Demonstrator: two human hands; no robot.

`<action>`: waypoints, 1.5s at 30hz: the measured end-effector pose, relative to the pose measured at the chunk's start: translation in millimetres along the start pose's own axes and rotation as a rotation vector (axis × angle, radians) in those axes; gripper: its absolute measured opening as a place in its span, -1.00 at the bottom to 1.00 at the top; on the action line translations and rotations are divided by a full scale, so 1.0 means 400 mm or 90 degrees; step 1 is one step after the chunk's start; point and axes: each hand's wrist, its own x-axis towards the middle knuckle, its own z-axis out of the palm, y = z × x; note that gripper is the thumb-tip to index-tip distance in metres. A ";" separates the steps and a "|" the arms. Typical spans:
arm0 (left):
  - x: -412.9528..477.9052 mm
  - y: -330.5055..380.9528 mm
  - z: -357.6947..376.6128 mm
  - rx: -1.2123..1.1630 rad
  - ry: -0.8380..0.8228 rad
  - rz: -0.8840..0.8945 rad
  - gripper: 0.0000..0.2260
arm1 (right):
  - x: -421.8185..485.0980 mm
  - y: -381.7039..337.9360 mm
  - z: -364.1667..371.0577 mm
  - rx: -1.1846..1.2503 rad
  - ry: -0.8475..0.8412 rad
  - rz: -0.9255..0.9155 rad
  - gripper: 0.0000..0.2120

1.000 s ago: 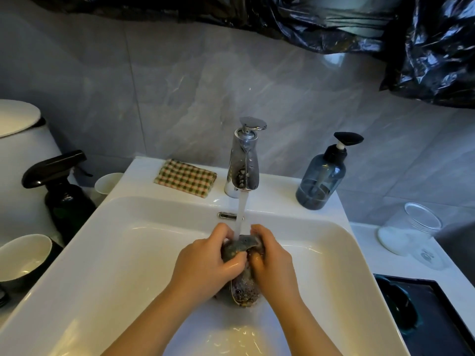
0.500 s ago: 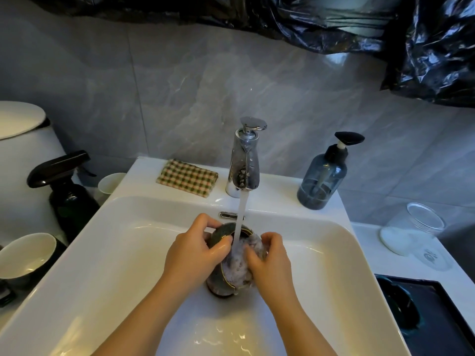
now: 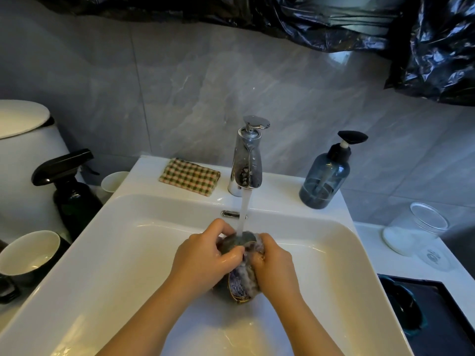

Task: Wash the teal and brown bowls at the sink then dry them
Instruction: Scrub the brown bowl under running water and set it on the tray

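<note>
Behind everything: grey tiled wall (image 3: 180,86), draped along the top with crumpled black plastic sheeting (image 3: 334,19).

Below it: white sink (image 3: 128,253), wet and glossy across the basin floor.

At far left: tall white container (image 3: 23,140), off the sink's edge. In front of it, dark spray bottle (image 3: 72,191), a white-lined bowl (image 3: 29,253) with a dark outside, and a small white cup (image 3: 114,181) just beside the sink's back corner.

At far right: black tray (image 3: 442,304) with something teal (image 3: 401,309) lying on it, too dark to make out. Behind the tray, clear glass jar (image 3: 416,232) on its side.

On the sink's back ledge, left to right: folded checked cloth (image 3: 190,176), chrome faucet (image 3: 246,163), blue-grey soap pump bottle (image 3: 325,181).

Over the middle of the basin: left hand (image 3: 205,255), curled round the outer wall of the bowl (image 3: 241,281), thumb across its upper edge. Right hand (image 3: 276,263), closed over the opposite side, fingertips hooked over the rim into the foamy, speckled inside. Hard to tell whether anything else sits under those fingers.

Between the two palms: the bowl itself, tipped up on edge, dark greenish outside toward the left hand, gold rim showing at the bottom. Directly under the water stream (image 3: 244,209), which lands on its top edge. Unclear whether it touches the basin floor.
</note>
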 end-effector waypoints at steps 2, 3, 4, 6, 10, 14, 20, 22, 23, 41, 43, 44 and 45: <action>-0.001 0.001 0.006 -0.008 0.031 0.003 -0.82 | -0.005 -0.005 0.008 -0.024 0.020 0.066 -0.91; -0.002 -0.001 0.009 -0.013 0.033 0.000 -0.82 | -0.009 -0.009 0.012 -0.021 0.033 0.065 -0.92; -0.001 -0.003 0.011 -0.015 0.021 -0.001 -0.83 | -0.014 -0.015 0.013 -0.014 0.048 0.041 -0.93; 0.002 -0.010 0.015 0.015 -0.027 0.011 -0.84 | -0.023 -0.033 0.009 -0.032 0.055 -0.067 -0.92; 0.002 -0.011 0.008 0.014 -0.018 0.012 -0.82 | -0.024 -0.033 0.007 -0.014 0.019 -0.115 -0.82; -0.004 0.002 0.017 -0.055 0.103 0.008 -0.80 | -0.004 -0.013 0.025 0.195 0.025 0.160 -0.90; 0.008 -0.005 0.018 -0.192 -0.031 -0.065 -0.66 | -0.007 -0.007 0.001 0.252 0.069 0.160 -0.90; 0.007 -0.002 0.017 -0.183 -0.146 -0.089 -0.62 | -0.012 -0.010 -0.022 0.110 0.055 0.017 -0.77; 0.005 -0.002 0.021 -0.161 -0.158 -0.086 -0.66 | -0.014 -0.014 -0.024 0.052 0.032 -0.037 -0.70; 0.004 0.010 0.055 -0.193 0.055 -0.157 -0.84 | -0.016 -0.022 0.004 0.141 0.102 0.027 -0.73; -0.001 0.021 0.060 -0.233 0.126 -0.172 -0.86 | -0.017 -0.029 0.034 0.287 0.122 0.144 -0.81; 0.000 0.024 0.063 -0.261 0.153 -0.188 -0.87 | -0.016 -0.032 0.048 0.357 0.108 0.207 -0.85; 0.001 0.026 0.062 -0.288 0.166 -0.204 -0.89 | -0.015 -0.034 0.059 0.401 0.084 0.251 -0.88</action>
